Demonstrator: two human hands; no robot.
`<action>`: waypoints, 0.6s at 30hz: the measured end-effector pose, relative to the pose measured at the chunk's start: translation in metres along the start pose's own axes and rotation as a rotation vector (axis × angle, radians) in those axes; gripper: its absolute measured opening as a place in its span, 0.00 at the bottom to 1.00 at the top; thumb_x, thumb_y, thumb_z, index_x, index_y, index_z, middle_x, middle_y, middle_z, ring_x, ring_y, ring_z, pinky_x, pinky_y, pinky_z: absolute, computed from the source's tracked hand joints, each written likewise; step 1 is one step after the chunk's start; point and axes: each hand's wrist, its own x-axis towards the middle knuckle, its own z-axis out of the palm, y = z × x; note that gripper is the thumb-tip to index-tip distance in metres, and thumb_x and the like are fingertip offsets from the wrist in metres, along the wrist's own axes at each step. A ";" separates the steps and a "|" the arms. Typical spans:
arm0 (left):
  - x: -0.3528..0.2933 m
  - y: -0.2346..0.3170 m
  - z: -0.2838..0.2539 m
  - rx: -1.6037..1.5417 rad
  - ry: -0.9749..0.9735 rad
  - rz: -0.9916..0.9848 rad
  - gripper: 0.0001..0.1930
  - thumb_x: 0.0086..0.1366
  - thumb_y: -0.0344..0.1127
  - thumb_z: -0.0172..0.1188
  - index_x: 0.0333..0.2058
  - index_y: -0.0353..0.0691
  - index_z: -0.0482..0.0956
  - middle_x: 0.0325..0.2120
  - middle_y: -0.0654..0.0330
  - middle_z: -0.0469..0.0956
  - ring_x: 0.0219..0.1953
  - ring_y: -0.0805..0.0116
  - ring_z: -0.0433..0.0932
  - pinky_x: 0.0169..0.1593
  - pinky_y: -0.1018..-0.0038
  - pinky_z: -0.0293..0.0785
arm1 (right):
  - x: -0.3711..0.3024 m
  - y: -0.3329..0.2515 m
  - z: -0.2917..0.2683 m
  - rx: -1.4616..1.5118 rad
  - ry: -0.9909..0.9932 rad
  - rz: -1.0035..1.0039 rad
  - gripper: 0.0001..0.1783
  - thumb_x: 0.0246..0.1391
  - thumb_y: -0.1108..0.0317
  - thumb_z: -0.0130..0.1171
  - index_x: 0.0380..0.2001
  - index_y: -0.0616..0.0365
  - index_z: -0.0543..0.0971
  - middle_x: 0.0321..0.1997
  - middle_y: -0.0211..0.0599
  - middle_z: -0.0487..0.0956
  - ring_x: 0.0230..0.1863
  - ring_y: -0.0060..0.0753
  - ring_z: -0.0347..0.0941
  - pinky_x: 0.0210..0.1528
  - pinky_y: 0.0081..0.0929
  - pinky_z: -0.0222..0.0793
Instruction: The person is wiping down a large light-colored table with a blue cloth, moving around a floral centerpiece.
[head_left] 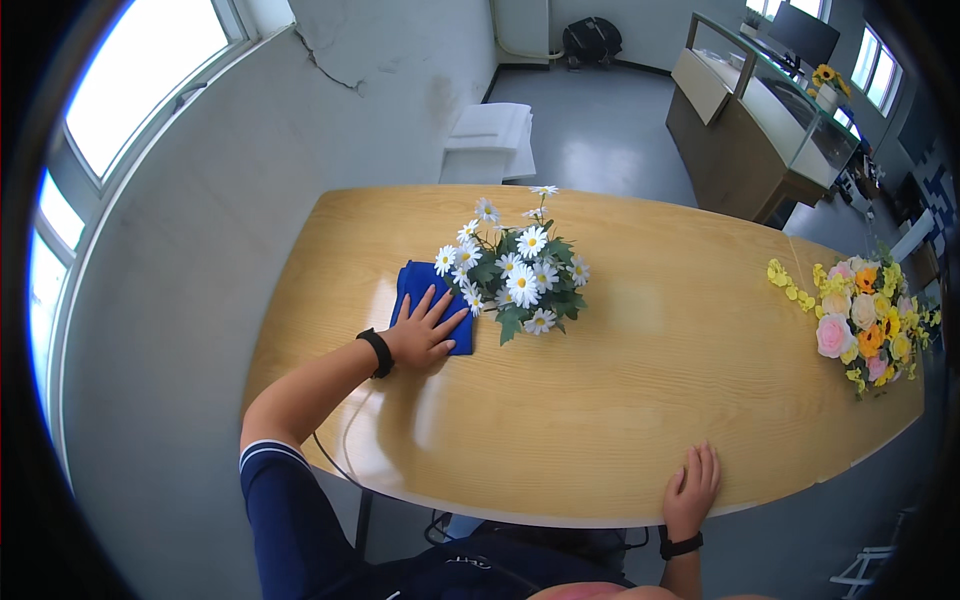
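My left hand (424, 335) lies with fingers spread on a folded blue cloth (463, 340), flat on the wooden table at the left. Close to the cloth's right side stands a bunch of white daisies (523, 284) with green leaves; its blossoms hang partly over the cloth, and its base is hidden. Near the table's front edge, my right hand (692, 490) rests on the tabletop, fingers stretched out and holding nothing. Each wrist wears a black band.
The light wooden table (640, 400) has a curved front edge. A pink, orange and yellow flower arrangement (870, 325) stands at its right end. A cable (335, 458) hangs over the front left edge. Beyond are a white stack (488, 140) and a glass-topped counter (745, 130).
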 end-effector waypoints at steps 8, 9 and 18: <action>-0.041 0.029 0.011 -0.032 0.015 -0.004 0.28 0.59 0.49 0.37 0.58 0.51 0.44 0.59 0.50 0.34 0.59 0.41 0.31 0.52 0.40 0.33 | -0.004 -0.001 0.002 -0.008 0.030 -0.007 0.18 0.44 0.71 0.46 0.43 0.60 0.68 0.52 0.42 0.63 0.55 0.45 0.55 0.52 0.41 0.51; -0.044 0.033 0.011 -0.032 0.021 -0.014 0.28 0.59 0.49 0.37 0.58 0.51 0.44 0.59 0.50 0.34 0.59 0.41 0.32 0.52 0.40 0.33 | -0.005 0.001 0.003 -0.011 0.050 -0.016 0.18 0.44 0.71 0.46 0.42 0.60 0.68 0.52 0.42 0.63 0.55 0.45 0.55 0.52 0.40 0.51; -0.061 0.068 0.015 -0.007 -0.022 -0.074 0.29 0.60 0.48 0.35 0.58 0.49 0.41 0.58 0.49 0.32 0.59 0.41 0.30 0.53 0.42 0.34 | -0.007 -0.001 0.000 0.003 0.054 -0.044 0.17 0.46 0.71 0.45 0.42 0.60 0.68 0.52 0.42 0.64 0.55 0.46 0.55 0.53 0.40 0.51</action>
